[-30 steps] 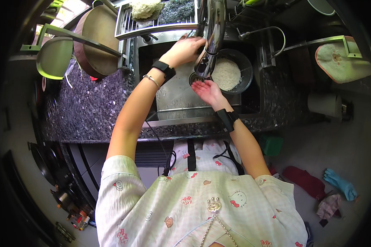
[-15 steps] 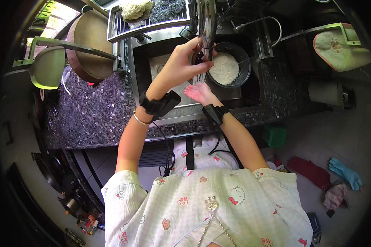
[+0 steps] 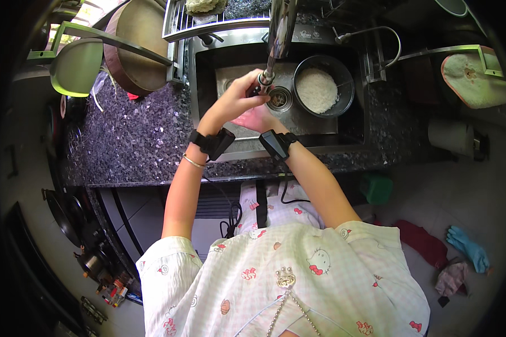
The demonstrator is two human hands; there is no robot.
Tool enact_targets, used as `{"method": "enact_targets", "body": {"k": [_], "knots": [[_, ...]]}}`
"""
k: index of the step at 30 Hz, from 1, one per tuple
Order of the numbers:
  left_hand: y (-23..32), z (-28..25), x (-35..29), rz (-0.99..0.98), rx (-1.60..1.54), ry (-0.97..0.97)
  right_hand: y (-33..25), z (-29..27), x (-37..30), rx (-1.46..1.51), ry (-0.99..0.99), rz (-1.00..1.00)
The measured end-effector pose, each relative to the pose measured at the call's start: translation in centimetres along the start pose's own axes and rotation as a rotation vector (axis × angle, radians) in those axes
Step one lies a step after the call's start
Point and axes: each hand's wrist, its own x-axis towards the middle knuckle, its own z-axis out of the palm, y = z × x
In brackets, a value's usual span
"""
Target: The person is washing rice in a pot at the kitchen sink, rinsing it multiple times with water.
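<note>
My left hand point(image 3: 233, 104) is closed around the black-and-chrome spray head of the faucet point(image 3: 262, 83), pulled out below its chrome spout point(image 3: 279, 33). Just under it, my right hand point(image 3: 255, 118) is held out flat and empty, its fingertips partly hidden by the left hand. Whether water runs between them cannot be seen. Both hands are over the left half of the steel sink point(image 3: 315, 130). To their right, a dark round pot point(image 3: 347, 101) holds white rice point(image 3: 316, 91), apart from either hand. A drain point(image 3: 279, 99) with bits in it shows between.
Behind the sink stands a wire rack point(image 3: 222, 25) with scouring pads. On the left, a round wooden board point(image 3: 138, 50) and a green-edged spatula point(image 3: 76, 67) hang over the speckled counter point(image 3: 135, 135). A thin curved tap point(image 3: 396, 48) rises at the right; a cloth mitt point(image 3: 469, 78) hangs beyond it.
The spray head has been drawn down and left out of the spout, with my left hand on it. My right hand has shifted left beneath it; the drain is now uncovered.
</note>
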Motion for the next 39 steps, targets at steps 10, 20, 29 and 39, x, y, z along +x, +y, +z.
{"method": "enact_targets", "body": {"k": [10, 20, 29, 39], "knots": [[-7.4, 1.0, -3.6, -0.241, -0.212, 0.036, -0.6, -2.4, 0.9, 0.120, 0.238, -0.134], [-7.0, 0.9, -2.8, -0.181, 0.025, 0.074, -9.8, 0.5, -2.1, -0.462, 0.451, -0.140], [-6.8, 0.9, -3.0, -0.239, 0.029, 0.084, -20.5, 10.1, -5.2, -0.593, -0.022, -0.494], [-5.4, 2.2, -1.8, -0.204, 0.059, 0.124, -8.9, -1.1, -3.8, -0.150, 0.484, -0.013]]}}
